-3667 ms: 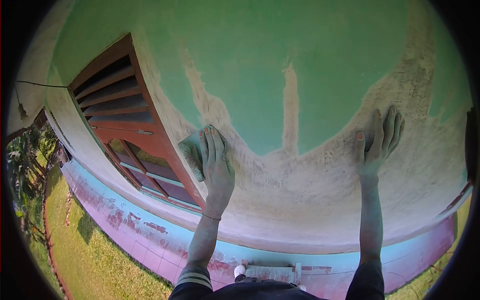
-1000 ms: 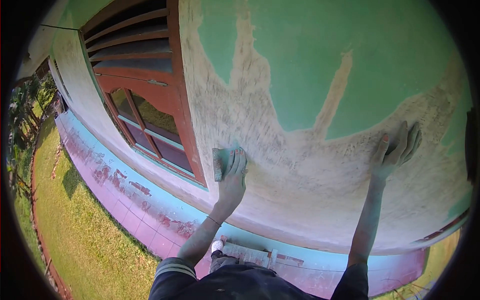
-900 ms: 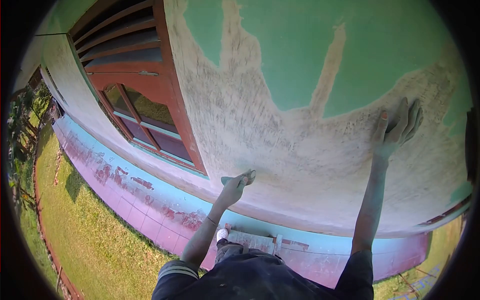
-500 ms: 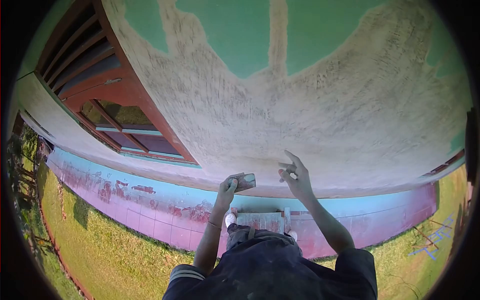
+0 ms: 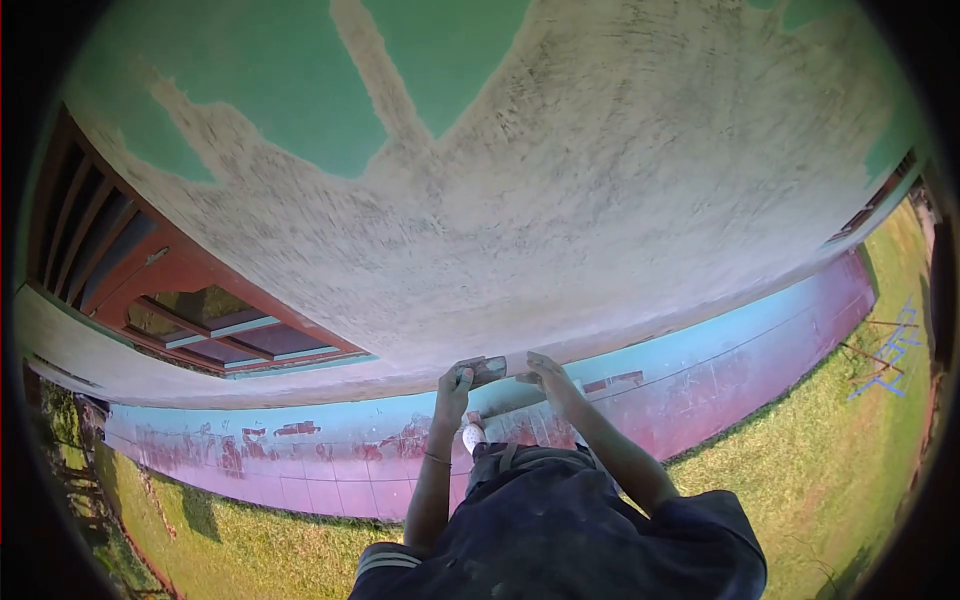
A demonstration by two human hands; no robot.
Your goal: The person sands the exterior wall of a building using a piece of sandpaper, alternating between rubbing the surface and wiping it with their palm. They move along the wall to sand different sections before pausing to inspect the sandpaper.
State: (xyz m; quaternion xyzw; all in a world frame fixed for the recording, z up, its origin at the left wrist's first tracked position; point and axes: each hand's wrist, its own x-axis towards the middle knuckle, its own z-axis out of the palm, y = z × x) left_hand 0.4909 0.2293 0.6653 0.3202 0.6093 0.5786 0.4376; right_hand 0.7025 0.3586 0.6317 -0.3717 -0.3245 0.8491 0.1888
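My left hand (image 5: 455, 388) is closed around a small flat rectangular block (image 5: 489, 371), dark at its sides with a paler, greyish patch on its face. Just right of the block is my right hand (image 5: 553, 380), its fingers bent and pointing toward it. A narrow gap shows between them and the block, and I see nothing in that hand. Both hands are in front of the wall (image 5: 480, 260), which has a pale, rubbed, streaky surface with green paint (image 5: 300, 90) higher up.
A red-brown window frame (image 5: 190, 270) with louvres and panes stands at the left. Along the wall's foot runs a blue and pink tiled band (image 5: 340, 470), worn in places. My shoe (image 5: 473, 436) is below my hands. Grass (image 5: 790, 450) and a blue metal rack (image 5: 885, 360) lie right.
My right hand has come left and down toward the block, its stretched index finger now drawn in. My left hand still holds the block. The view has turned and tilted to the right.
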